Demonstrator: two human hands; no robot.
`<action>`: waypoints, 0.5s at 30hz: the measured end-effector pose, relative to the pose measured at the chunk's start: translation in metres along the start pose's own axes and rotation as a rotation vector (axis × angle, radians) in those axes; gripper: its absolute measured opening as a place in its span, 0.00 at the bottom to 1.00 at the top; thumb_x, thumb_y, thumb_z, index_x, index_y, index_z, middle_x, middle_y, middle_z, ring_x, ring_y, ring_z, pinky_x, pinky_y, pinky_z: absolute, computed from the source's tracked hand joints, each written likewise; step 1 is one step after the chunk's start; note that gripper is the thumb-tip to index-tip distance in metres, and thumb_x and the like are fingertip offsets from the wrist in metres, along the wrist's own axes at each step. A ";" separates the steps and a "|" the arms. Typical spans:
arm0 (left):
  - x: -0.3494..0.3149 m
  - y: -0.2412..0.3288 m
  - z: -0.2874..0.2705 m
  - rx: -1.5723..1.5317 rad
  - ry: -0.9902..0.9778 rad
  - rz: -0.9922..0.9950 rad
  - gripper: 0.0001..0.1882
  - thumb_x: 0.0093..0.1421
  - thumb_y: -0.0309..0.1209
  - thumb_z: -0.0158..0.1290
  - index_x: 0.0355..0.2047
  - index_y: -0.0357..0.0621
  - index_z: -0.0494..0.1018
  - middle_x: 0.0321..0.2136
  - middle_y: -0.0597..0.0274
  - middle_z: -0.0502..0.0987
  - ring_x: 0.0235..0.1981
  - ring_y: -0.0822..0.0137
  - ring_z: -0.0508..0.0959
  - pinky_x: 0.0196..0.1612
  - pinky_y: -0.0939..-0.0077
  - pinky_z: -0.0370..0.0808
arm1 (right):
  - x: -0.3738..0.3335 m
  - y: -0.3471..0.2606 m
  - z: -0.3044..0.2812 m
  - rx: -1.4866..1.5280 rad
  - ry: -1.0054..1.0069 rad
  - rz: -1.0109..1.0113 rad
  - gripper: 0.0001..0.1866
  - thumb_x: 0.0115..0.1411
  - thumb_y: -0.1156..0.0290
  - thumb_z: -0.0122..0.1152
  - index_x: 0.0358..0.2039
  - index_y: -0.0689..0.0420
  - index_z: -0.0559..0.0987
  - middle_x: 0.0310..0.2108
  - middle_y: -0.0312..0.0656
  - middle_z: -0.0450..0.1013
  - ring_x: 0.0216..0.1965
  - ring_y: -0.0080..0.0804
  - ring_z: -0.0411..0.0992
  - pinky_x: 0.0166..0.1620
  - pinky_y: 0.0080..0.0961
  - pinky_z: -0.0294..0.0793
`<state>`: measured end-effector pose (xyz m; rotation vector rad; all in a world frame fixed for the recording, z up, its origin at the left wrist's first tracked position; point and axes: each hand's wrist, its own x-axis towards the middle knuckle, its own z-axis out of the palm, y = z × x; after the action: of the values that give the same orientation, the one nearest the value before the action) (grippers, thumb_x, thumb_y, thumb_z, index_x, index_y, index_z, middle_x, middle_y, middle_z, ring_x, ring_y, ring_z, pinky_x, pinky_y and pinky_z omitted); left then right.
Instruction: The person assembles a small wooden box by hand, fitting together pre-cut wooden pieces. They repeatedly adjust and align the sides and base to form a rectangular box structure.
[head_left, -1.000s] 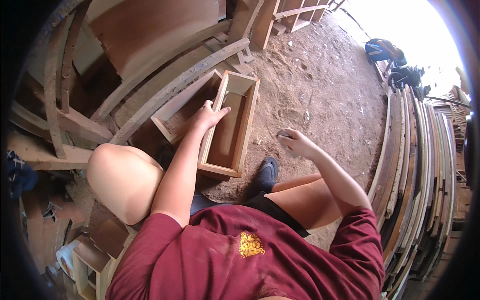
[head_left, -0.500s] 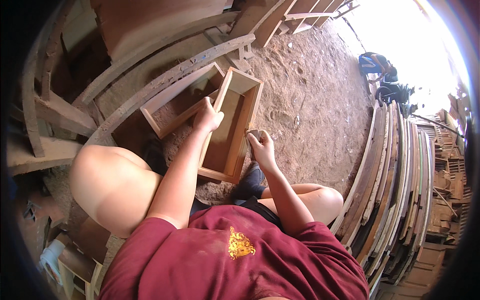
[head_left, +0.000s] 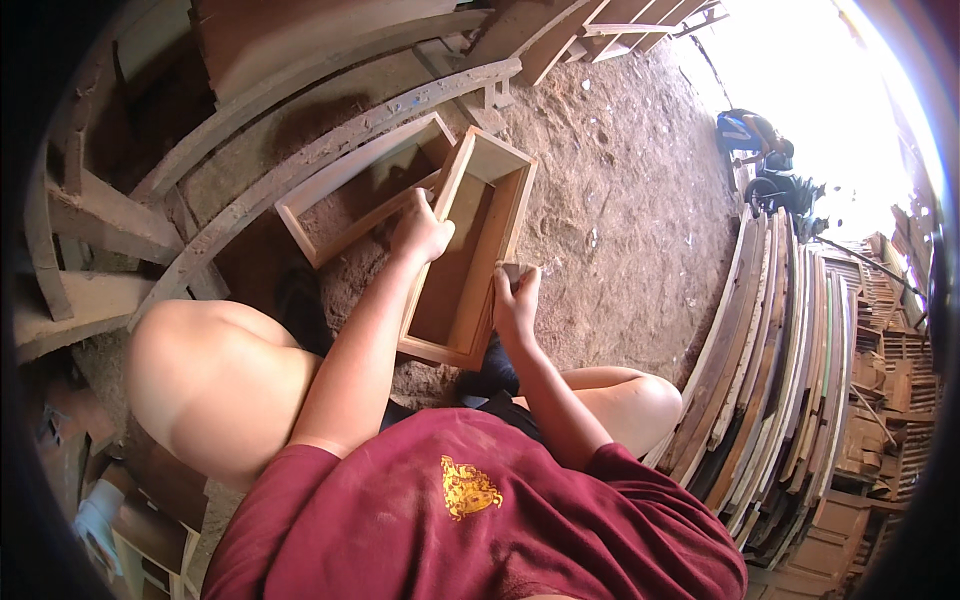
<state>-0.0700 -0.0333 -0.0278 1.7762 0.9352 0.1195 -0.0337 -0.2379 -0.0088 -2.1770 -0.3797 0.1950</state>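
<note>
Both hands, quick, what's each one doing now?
Left hand: closed on the wooden box's left rim.
Right hand: closed on a small greyish piece beside the box.

Right box (head_left: 455, 265): is lying near, at the centre
Left box (head_left: 298, 232): is lying on the ground (head_left: 620, 200), just beside it
Left hand (head_left: 420, 230): is resting on the right box's left wall
Right hand (head_left: 516, 297): is holding a block (head_left: 513, 269) at that box's right wall
Beam (head_left: 400, 105): is running far left of both boxes
Plank stack (head_left: 780, 370): is lying well right
</note>
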 end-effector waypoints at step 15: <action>-0.018 0.034 -0.017 0.098 -0.111 -0.068 0.40 0.49 0.35 0.50 0.63 0.38 0.53 0.59 0.37 0.63 0.60 0.47 0.65 0.63 0.60 0.61 | 0.071 0.035 0.018 0.185 0.130 0.108 0.17 0.64 0.61 0.56 0.43 0.59 0.65 0.35 0.41 0.68 0.36 0.26 0.65 0.39 0.27 0.68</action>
<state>-0.0724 -0.0355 0.0142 1.8189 0.9340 -0.0691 0.0349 -0.2197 -0.0476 -2.0163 -0.1633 0.1415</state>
